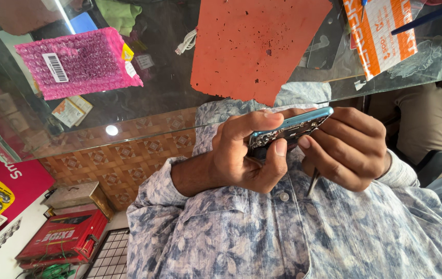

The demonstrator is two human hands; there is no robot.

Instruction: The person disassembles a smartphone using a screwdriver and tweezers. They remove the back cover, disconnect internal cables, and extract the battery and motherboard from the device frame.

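Note:
An opened phone (289, 129) with a teal-blue frame and exposed inner parts is held edge-up between both hands, just above my patterned shirt. My left hand (247, 155) grips its left end, thumb pressed on the lower edge and forefinger curled over the top. My right hand (352, 150) closes around the phone's right end. A thin dark metal tool (312, 182) sticks down out of the right hand's fingers.
A glass counter (169, 103) spreads ahead, carrying an orange mat (254, 46), a pink bubble-wrap pouch (79, 62), an orange and white packet (381, 33) and a white cable (186, 42). Red boxes (63, 237) and a wire grid (108, 256) sit low left. A khaki-clad leg (427, 126) is at right.

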